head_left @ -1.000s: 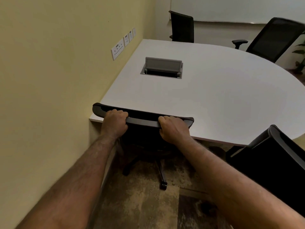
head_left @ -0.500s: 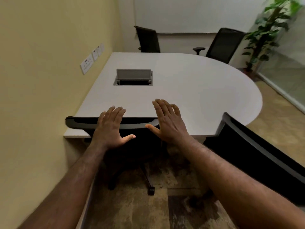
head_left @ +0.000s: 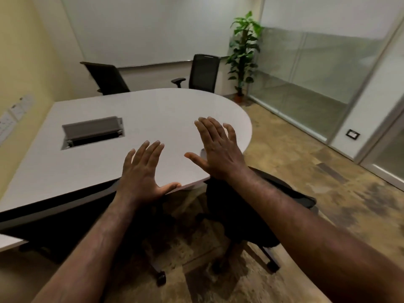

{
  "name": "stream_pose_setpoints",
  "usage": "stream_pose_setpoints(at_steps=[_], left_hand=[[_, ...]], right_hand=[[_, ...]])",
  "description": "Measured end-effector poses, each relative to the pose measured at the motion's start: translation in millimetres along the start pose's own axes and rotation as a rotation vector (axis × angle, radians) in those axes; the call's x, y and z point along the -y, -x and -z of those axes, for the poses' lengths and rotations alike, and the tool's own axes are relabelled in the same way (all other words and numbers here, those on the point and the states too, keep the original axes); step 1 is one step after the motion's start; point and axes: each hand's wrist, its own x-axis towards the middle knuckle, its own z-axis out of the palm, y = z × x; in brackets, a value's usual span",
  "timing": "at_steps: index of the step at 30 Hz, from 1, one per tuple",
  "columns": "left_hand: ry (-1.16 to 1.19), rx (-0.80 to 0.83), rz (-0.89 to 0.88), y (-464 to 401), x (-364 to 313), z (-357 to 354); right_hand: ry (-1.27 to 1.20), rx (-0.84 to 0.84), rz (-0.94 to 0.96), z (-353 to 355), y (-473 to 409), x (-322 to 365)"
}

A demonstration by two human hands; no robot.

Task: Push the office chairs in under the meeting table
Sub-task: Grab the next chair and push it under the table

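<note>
Black chair out from table | hands released, nothing held | backrest top to be gripped evenly, pushed straight

The desk is plain white, with a grey hatch set in it. The chairs are black. The left wall is pale yellow, the carpet mottled brown and tan, the plant green in a terracotta pot.

White meeting table (rounded at one end) with a grey cable box set into its top.
</note>
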Motion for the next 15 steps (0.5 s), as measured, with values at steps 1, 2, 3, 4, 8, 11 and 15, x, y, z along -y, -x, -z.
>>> stream_pose_setpoints(at_steps=[1, 2, 3, 4, 8, 11, 15], left_hand=[[0.006, -0.005, -0.017, -9.4, -15.0, -1.3], [0.010, -0.011, -0.034, -18.3, -30.4, -2.6], [0.014, -0.016, -0.051, -26.9, -46.1, -3.7], [0.019, -0.019, -0.069, -34.9, -61.9, -4.8], [0.033, -0.028, -0.132, -64.1, -126.2, -10.0], [0.038, -0.029, -0.159, -85.8, -172.6, -16.0], [0.041, -0.021, -0.203, -113.3, -232.8, -29.6]], right_hand=[[0.008, -0.013, -0.010, 8.8, 6.8, -15.3], [0.017, -0.025, -0.021, 17.5, 14.0, -30.9], [0.029, -0.036, -0.033, 26.3, 21.9, -47.2], [0.044, -0.044, -0.046, 34.8, 29.9, -63.6], [0.104, -0.040, -0.112, 64.7, 61.7, -131.1], [0.124, -0.020, -0.153, 81.3, 84.2, -180.9], [0.132, -0.028, -0.207, 98.6, 118.2, -240.9]])
